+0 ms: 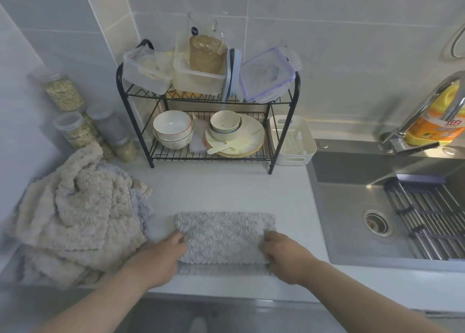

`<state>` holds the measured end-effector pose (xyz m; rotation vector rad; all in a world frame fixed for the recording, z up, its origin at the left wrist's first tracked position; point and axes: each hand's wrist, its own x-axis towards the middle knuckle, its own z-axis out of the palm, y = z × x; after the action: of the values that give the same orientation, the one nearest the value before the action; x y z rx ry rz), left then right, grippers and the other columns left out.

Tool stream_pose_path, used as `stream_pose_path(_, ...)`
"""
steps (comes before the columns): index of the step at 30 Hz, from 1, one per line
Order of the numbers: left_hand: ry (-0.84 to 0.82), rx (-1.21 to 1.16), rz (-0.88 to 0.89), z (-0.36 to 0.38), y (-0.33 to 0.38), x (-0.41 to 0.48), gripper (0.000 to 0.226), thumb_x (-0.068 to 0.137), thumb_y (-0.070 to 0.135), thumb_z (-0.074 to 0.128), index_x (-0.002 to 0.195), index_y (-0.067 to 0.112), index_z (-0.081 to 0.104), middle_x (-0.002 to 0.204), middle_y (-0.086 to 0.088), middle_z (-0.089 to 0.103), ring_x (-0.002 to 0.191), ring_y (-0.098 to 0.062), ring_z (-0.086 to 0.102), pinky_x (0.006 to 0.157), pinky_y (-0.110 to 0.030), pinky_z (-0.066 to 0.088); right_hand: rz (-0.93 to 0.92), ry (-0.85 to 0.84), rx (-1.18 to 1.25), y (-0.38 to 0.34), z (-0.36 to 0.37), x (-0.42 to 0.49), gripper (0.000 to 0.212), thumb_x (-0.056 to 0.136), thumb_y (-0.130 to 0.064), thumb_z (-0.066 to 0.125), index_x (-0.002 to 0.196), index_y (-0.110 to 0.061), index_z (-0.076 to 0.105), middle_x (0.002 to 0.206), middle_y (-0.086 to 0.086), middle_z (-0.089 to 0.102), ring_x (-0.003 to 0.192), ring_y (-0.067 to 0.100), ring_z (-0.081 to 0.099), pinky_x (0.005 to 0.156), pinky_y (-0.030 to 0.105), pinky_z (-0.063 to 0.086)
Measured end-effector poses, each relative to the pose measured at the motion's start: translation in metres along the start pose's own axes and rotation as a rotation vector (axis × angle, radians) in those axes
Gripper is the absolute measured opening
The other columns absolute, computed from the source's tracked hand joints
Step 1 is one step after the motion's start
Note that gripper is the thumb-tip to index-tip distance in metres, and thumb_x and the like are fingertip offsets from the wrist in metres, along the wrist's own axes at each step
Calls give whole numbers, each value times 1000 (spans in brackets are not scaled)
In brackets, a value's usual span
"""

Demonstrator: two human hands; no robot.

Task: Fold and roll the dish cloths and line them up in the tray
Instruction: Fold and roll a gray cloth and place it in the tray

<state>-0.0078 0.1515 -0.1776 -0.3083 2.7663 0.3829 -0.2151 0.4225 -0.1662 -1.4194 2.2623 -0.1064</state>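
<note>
Grey dish cloth (pixel 224 234) lies flat on the counter (pixel 226 189), near the front edge, directly in front of the person. It looks folded: upper layer sits on a lower one, with a scalloped strip of the lower layer showing along the near side.

Left hand (pixel 161 259) grips the cloth's left end, fingers curled over the edge. Right hand (pixel 286 253) grips the right end the same way. Both hands are on the cloth, one at each side, forearms coming in from the bottom of the view.

Pile of cloths (pixel 75 219), beige with some grey-blue underneath, sits crumpled on the counter's left side, just beside the left hand and apart from the grey cloth.

White tray (pixel 292 141) stands at the back of the counter, touching or just beside the right leg of the black wire rack (pixel 208 156). Its contents are too pale to make out.

Rack lower shelf: bowls (pixel 172 131) and plates (pixel 236 136). Upper shelf: plastic containers (pixel 201 73). Jars (pixel 68 129) stand in the back left corner.

Sink (pixel 352 207) is right of the counter, with a drain rack (pixel 427 222) in it, the tap (pixel 427 111) above, and a yellow bottle (pixel 437 129) behind the tap.
</note>
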Motion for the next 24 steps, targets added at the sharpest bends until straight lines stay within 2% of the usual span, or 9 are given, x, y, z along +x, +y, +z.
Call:
stream_pose_path(5, 12, -251, -31, -9, 4, -4, 15, 73, 18, 40, 68, 25, 28, 108, 12, 45, 87, -17, 55, 78, -34, 44, -24, 14, 64, 1, 1, -2, 14, 74, -18, 56, 72, -19, 42, 111, 5, 43, 103, 25, 48, 76, 22, 34)
stream_pose_path(8, 28, -254, -38, -12, 6, -10, 15, 74, 16, 42, 69, 22, 30, 121, 23, 41, 110, -16, 55, 87, -34, 45, -52, 0, 67, -2, 0, -3, 14, 73, -20, 58, 73, -19, 43, 123, 8, 41, 117, 23, 41, 88, 24, 39)
stream_pose_path(10, 49, -187, -35, -8, 9, -12, 17, 75, 18, 43, 69, 22, 28, 120, 26, 38, 105, -18, 55, 81, -31, 46, -72, -19, 42, -4, 1, -6, 10, 74, -21, 58, 78, -17, 49, 137, 11, 35, 129, 24, 32, 101, 28, 37)
stream_pose_path(12, 51, -147, 20, 0, 15, -13, 22, 77, 16, 46, 69, 22, 27, 122, 17, 38, 95, -18, 53, 68, -26, 37, -88, -34, -7, -2, 6, -7, 13, 77, -21, 58, 86, -12, 56, 144, 10, 28, 137, 24, 22, 108, 28, 31)
stream_pose_path(14, 20, -65, 69, 8, 20, -16, 14, 79, 18, 45, 72, 22, 33, 139, 5, 36, 110, -17, 48, 73, -27, 36, -88, -41, -35, -1, 10, -8, 16, 76, -22, 57, 89, -12, 59, 146, 9, 25, 139, 25, 19, 111, 28, 29)
stream_pose_path(16, 9, -22, 65, 12, 23, -17, 8, 80, 19, 46, 79, 19, 38, 148, -2, 30, 125, -18, 40, 84, -26, 37, -81, -50, -54, -1, 10, -7, 18, 74, -23, 57, 88, -12, 60, 143, 11, 27, 137, 26, 21, 112, 28, 27)
stream_pose_path(19, 8, -35, 12, 15, 23, -13, 3, 81, 11, 48, 82, 14, 46, 151, -5, 27, 131, -19, 36, 86, -25, 37, -83, -49, -94, -1, 10, -7, 18, 69, -23, 56, 81, -11, 62, 128, 15, 38, 126, 30, 31, 107, 28, 32)
stream_pose_path(22, 35, -52, -33, 19, 21, -12, 17, 81, 7, 48, 95, 3, 55, 157, -5, 17, 140, -21, 30, 95, -27, 40, -117, 86, -138, 3, 23, -7, 11, 53, -25, 63, 61, -19, 58, 108, 9, 41, 104, 28, 43, 87, 25, 48)
stream_pose_path(24, 42, -55, -29, 19, 22, -14, 25, 84, 7, 47, 106, 0, 57, 159, -8, 13, 146, -21, 17, 106, -26, 33, -127, 130, -128, 5, 32, -6, 9, 52, -26, 61, 57, -20, 56, 109, 6, 36, 105, 32, 48, 90, 30, 50)
